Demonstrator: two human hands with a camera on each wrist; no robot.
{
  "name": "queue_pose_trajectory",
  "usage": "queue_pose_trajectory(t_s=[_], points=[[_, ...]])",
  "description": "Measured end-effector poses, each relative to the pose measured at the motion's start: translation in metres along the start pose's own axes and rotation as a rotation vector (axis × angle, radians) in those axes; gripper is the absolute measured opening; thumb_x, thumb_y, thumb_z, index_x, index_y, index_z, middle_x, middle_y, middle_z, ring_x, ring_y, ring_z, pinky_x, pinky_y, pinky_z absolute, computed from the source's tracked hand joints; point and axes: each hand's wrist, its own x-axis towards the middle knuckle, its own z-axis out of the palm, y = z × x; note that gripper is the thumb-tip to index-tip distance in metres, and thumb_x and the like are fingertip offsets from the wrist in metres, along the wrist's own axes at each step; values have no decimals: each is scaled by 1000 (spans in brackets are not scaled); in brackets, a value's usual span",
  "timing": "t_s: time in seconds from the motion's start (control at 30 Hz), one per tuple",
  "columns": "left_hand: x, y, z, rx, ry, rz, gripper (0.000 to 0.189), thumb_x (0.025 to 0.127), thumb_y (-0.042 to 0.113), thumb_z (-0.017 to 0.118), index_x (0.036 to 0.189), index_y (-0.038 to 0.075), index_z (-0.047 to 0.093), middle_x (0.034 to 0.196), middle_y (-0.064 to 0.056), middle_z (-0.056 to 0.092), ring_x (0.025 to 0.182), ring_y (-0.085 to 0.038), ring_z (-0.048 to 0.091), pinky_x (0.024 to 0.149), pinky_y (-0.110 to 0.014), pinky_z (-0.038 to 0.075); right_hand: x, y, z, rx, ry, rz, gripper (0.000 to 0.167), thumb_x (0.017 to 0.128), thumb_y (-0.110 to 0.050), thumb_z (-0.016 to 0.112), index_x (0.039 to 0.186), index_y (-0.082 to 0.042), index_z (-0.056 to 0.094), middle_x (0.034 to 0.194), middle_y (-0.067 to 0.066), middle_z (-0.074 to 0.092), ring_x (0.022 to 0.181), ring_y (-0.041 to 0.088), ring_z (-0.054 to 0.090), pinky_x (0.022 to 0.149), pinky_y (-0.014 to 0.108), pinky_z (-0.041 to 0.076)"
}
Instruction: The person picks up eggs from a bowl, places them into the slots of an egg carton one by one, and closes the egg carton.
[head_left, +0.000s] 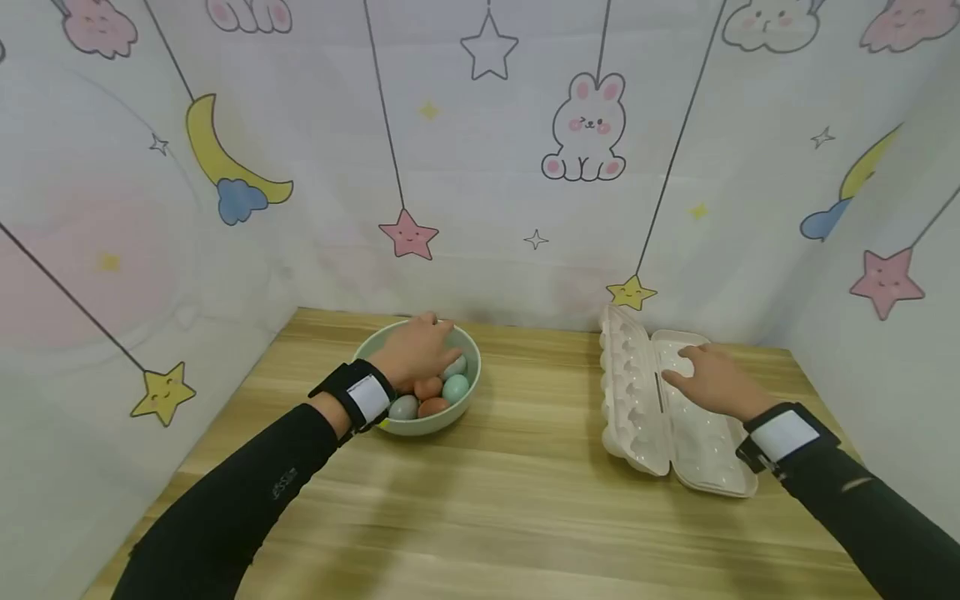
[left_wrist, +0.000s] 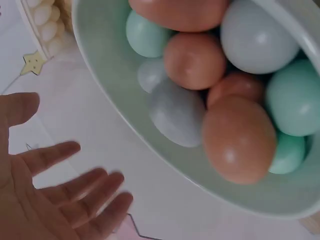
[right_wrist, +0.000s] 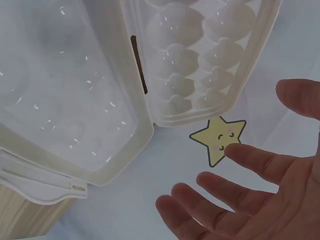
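On the left of the table, a pale green bowl [head_left: 422,427] holds several eggs in brown, grey and mint, among them a brown egg [left_wrist: 239,140] and a mint egg [head_left: 455,388]. Above this bowl is my left hand [head_left: 420,350], its fingers spread and holding nothing in the left wrist view. To the right lies a beige egg carton [head_left: 716,467], unfolded, with its cupped half [right_wrist: 175,65] raised along the left side. My right hand [head_left: 712,382] hovers over the flatter half, fingers extended and apart, with nothing in its grasp.
The wooden table [head_left: 517,500] has bare wood between bowl and carton and in front of them. White fabric [head_left: 487,167] printed with stars, moons and a rabbit rises behind the table and along both sides.
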Motion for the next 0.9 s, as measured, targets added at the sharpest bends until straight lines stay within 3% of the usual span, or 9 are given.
queue_pose_trajectory(t_s=[0.13, 0.23, 0.37, 0.5, 0.6, 0.73, 0.83, 0.9], points=[[2, -12, -1, -69, -22, 9, 33, 96, 24, 55, 121, 4, 62, 116, -16, 59, 107, -31, 57, 90, -47, 47, 0, 16, -5, 16, -29, 31, 61, 98, -32, 52, 124, 23, 46, 121, 43, 50, 110, 56, 50, 89, 62, 43], [2, -20, 0, -106, -67, -12, 24, 93, 17, 57, 112, 4, 63, 112, -14, 62, 103, -31, 58, 87, -48, 47, 0, 29, -8, 19, -43, 47, 60, 98, -31, 52, 120, 25, 46, 120, 44, 50, 108, 57, 51, 87, 61, 44], [2, -26, 2, -167, -158, -68, 30, 96, 20, 58, 122, 5, 63, 119, -14, 62, 107, -31, 57, 91, -47, 46, -2, 48, -11, 27, -43, 63, 60, 97, -28, 52, 119, 28, 45, 119, 47, 47, 109, 60, 48, 87, 63, 43], [1, -29, 1, -147, -210, -97, 39, 92, 20, 63, 129, 6, 61, 123, -16, 59, 110, -33, 53, 92, -47, 45, -5, 65, -17, 35, -63, 120, 64, 95, -28, 54, 121, 29, 42, 121, 49, 43, 110, 63, 44, 87, 66, 41], [1, -34, 2, -80, -208, -76, 45, 85, 15, 67, 128, 4, 59, 124, -18, 59, 114, -33, 50, 94, -47, 44, -6, 77, -19, 59, -99, 182, 71, 95, -31, 54, 125, 31, 35, 125, 51, 37, 114, 64, 38, 91, 68, 37], [-2, -42, 5, -67, -183, -49, 34, 83, 12, 66, 115, 2, 60, 108, -15, 61, 102, -32, 52, 84, -44, 45, -7, 87, -19, 115, -175, 266, 83, 94, -36, 53, 129, 33, 24, 132, 53, 25, 120, 66, 28, 96, 69, 32], [-6, -48, 8, -85, -182, -67, 28, 83, 12, 63, 107, 1, 57, 96, -15, 56, 93, -32, 50, 76, -42, 42, -7, 93, -18, 168, -238, 327, 89, 93, -40, 52, 131, 34, 17, 133, 53, 20, 120, 66, 31, 91, 65, 40], [-9, -53, 12, -108, -187, -94, 29, 82, 13, 64, 108, 2, 55, 98, -15, 54, 95, -32, 50, 77, -42, 42, -6, 98, -15, 216, -278, 359, 90, 93, -41, 51, 132, 32, 17, 133, 52, 22, 117, 64, 36, 85, 59, 47]])
